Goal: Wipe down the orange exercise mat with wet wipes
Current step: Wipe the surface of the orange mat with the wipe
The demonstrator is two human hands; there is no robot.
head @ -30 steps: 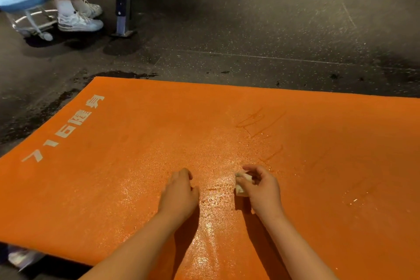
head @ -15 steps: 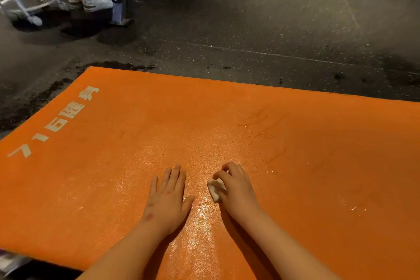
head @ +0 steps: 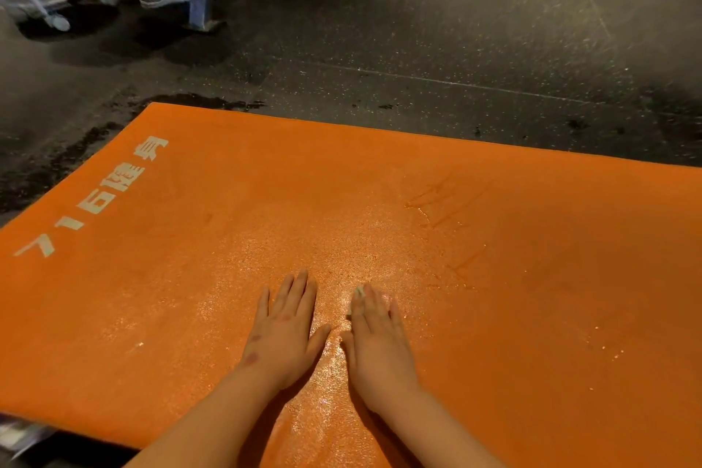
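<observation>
Hands, two, bare, side by side and just apart on the near middle of the orange exercise mat [head: 551, 296]. Left hand [head: 285, 329]: loosely curled a second ago, now palm down with fingers straight, holding nothing. Right hand [head: 380, 342]: was pinching the wet wipe [head: 359, 292] in bent fingers, now spread flat over it, with a pale corner showing at the fingertips. Judged: wipe pressed down for a broad stroke. Wet sheen [head: 326, 251]: around and beyond the hands; mat's right part looks dry, so wiping is partway. Dark floor [head: 456, 49]: beyond.
</observation>
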